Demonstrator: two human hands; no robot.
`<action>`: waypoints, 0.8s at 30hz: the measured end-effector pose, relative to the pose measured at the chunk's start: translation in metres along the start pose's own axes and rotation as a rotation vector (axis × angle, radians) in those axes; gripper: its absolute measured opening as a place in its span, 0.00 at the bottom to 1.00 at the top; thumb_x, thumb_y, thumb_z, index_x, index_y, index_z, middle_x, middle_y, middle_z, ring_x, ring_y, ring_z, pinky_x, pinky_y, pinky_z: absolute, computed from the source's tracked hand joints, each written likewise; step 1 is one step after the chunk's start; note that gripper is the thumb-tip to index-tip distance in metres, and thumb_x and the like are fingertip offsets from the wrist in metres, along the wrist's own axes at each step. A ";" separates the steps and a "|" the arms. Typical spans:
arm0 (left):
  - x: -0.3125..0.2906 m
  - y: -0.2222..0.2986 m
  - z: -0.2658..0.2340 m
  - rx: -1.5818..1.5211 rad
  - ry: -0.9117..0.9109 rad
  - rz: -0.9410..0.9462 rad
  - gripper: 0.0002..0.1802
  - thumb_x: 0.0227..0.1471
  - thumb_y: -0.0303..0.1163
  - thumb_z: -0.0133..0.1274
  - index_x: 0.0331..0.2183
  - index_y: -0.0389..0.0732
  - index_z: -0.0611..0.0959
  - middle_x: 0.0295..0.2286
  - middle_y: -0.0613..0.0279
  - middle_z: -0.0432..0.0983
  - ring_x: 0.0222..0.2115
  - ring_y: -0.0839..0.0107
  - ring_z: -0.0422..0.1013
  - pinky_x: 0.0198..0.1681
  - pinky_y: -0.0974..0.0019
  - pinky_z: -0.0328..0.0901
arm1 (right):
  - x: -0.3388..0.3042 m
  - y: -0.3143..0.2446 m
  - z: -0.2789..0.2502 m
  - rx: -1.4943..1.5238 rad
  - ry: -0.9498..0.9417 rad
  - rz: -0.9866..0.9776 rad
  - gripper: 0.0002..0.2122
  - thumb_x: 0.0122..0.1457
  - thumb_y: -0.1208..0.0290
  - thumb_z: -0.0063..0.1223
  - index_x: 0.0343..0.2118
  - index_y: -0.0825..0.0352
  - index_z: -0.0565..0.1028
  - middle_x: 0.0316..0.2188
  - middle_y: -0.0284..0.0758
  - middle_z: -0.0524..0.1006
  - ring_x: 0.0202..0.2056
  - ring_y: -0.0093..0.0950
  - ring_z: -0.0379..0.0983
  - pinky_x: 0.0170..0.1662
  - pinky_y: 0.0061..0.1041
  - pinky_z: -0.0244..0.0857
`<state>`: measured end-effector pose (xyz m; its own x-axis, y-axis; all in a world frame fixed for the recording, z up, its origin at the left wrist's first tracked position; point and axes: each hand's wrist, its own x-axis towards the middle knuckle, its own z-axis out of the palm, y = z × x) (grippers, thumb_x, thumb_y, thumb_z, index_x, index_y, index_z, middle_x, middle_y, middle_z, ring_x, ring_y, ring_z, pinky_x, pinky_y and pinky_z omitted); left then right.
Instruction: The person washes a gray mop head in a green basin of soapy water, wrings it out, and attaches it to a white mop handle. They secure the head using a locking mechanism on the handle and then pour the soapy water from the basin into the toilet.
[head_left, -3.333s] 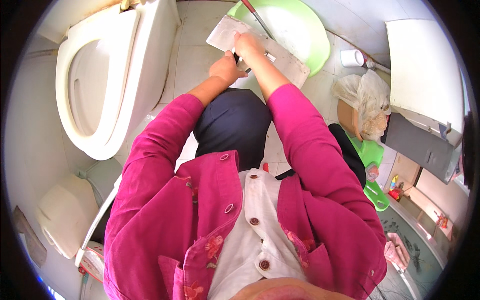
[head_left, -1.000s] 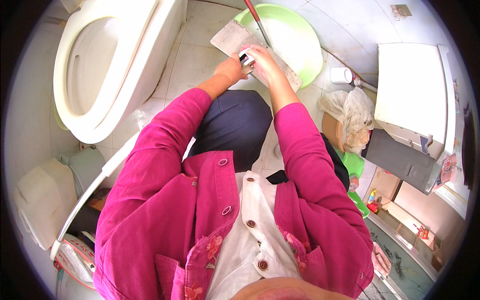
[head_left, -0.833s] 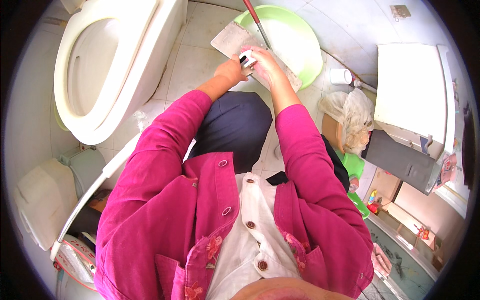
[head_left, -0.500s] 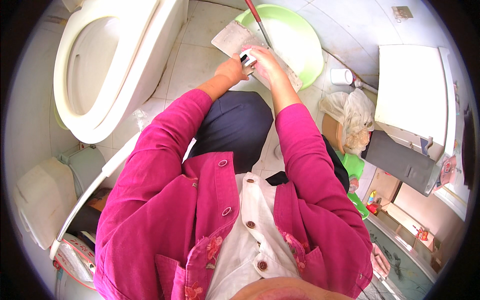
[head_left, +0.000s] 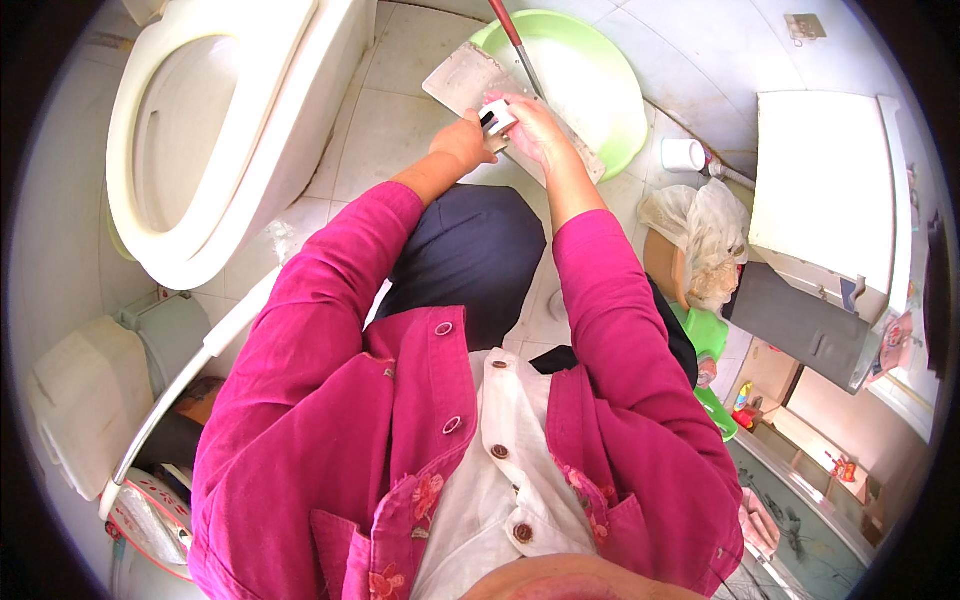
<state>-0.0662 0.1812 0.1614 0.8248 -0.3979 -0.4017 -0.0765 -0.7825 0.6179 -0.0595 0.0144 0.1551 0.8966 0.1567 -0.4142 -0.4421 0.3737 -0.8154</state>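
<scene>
My left hand (head_left: 465, 142) and my right hand (head_left: 535, 128) meet over a flat grey-white mop pad (head_left: 466, 78). Between them is a small white piece (head_left: 497, 117) with a black patch, its exact kind too small to make out. Fingers of both hands are closed on it, the right from above and the left from the near side. The pad slants across the rim of a pale green basin (head_left: 628, 100), partly hidden under my hands. A metal pole with a red grip (head_left: 505, 22) reaches down behind my right hand; its lower end is hidden.
A white toilet (head_left: 180, 240) stands at the left. To the right are a white cup-shaped thing (head_left: 683, 154), a bin with a plastic bag (head_left: 705, 215) and a white cabinet (head_left: 825, 185). A white bent pipe (head_left: 185, 390) runs along my left side.
My right hand's fingers have shifted slightly, and more of the small white piece shows between my hands. The basin, pad and pole look the same.
</scene>
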 end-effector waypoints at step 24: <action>-0.003 -0.005 -0.003 0.013 0.015 0.046 0.41 0.35 0.46 0.70 0.44 0.32 0.69 0.38 0.39 0.77 0.41 0.46 0.74 0.44 0.53 0.68 | 0.039 -0.015 0.028 -1.254 0.805 0.078 0.20 0.63 0.56 0.41 0.35 0.68 0.81 0.38 0.49 0.79 0.43 0.47 0.75 0.46 0.42 0.68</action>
<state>-0.0667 0.1871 0.1615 0.8283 -0.4267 -0.3632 -0.1218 -0.7698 0.6266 -0.0167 0.0406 0.1623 0.7996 -0.5513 -0.2381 -0.5969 -0.6858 -0.4164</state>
